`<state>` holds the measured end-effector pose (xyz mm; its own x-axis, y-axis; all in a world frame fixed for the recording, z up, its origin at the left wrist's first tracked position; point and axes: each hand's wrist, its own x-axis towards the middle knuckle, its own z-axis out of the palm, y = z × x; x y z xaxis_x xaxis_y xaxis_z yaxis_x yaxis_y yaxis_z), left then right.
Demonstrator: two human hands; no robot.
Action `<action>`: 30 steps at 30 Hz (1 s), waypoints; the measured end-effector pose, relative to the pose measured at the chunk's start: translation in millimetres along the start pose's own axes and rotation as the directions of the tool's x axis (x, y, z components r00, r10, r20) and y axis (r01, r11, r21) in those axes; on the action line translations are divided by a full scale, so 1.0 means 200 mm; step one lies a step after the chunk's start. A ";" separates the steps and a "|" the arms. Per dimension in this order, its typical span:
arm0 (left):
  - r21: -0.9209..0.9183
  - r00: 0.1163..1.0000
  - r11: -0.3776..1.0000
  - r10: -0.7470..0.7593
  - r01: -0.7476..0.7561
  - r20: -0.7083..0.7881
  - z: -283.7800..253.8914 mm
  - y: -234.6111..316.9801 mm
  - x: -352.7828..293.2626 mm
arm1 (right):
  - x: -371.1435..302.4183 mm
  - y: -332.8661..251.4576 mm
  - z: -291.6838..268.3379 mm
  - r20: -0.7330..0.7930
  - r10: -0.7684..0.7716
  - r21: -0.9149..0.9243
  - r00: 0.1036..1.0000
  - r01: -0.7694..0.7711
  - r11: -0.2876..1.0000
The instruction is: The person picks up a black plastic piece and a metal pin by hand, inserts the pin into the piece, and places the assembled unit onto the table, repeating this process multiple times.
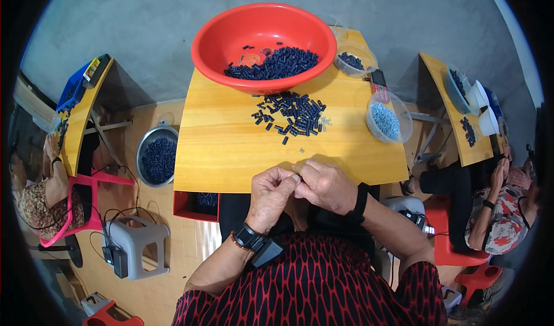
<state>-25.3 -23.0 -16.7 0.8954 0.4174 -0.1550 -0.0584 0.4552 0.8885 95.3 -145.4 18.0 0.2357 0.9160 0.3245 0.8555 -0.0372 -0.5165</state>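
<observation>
My left hand (271, 192) and my right hand (326, 183) meet at the near edge of the yellow wooden table (231, 161). Both are closed, thumbs and fingertips pinched together. Whatever they pinch is too small or too covered to make out. Beyond them lies a loose pile of small dark blue cylindrical pieces (297, 112). A few tiny pale bits (326, 122) rest at that pile's right side, and another small bit (302, 150) lies nearer my hands. Behind the pile stands a large red basin (208, 51) partly filled with the same dark pieces.
On the table's right are a clear tub (405, 127) of small light-blue pieces, a phone (378, 83) and a clear bowl (369, 51) with dark pieces. A metal basin (143, 167) and a red box (183, 205) stand below. People sit at side tables; a grey stool (138, 239) is left.
</observation>
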 end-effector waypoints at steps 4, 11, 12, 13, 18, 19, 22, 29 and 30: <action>0.030 0.999 1.000 0.005 -0.004 -0.037 0.00 0.00 -0.01 | 0.00 -0.01 -0.01 0.066 -0.020 -0.045 0.998 0.023 0.999; 0.072 1.000 0.997 -0.006 0.007 -0.019 0.00 -0.02 -0.01 | -0.05 -0.04 0.01 0.031 0.035 -0.075 0.999 -0.032 0.997; 0.075 1.000 0.997 -0.002 0.004 -0.018 0.00 -0.02 0.00 | -0.06 -0.03 0.02 -0.006 0.043 -0.052 0.999 -0.043 0.998; 0.075 1.000 0.997 0.010 -0.009 -0.015 0.01 -0.02 0.00 | -0.06 -0.03 0.02 -0.043 0.051 -0.029 0.998 -0.052 0.998; -0.037 0.994 0.999 0.001 -0.004 -0.106 0.00 0.02 0.00 | -0.04 0.04 -0.07 0.020 0.302 0.331 0.953 -0.291 0.898; -0.069 0.984 0.995 0.064 -0.076 -0.167 0.00 0.04 0.00 | -0.04 0.07 -0.07 0.070 0.502 0.379 0.862 -0.489 0.786; -0.076 0.926 0.960 0.236 -0.269 -0.294 -0.05 0.10 0.03 | 0.00 0.19 -0.04 -0.139 0.433 0.407 0.891 -0.347 0.845; 0.185 0.522 0.776 0.559 -0.603 -0.644 -0.43 0.40 0.02 | 0.15 0.18 -0.04 -0.064 0.228 -0.035 0.972 -0.230 0.973; 0.196 0.467 0.748 0.572 -0.634 -0.675 -0.51 0.44 -0.01 | 0.15 0.18 -0.04 -0.052 0.222 -0.103 0.974 -0.226 0.969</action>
<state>-76.2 96.2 16.9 0.0868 0.9857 0.1443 -0.5245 -0.0779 0.8478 136.2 -121.8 16.2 0.4430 0.8631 0.2425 0.8229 -0.2842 -0.4920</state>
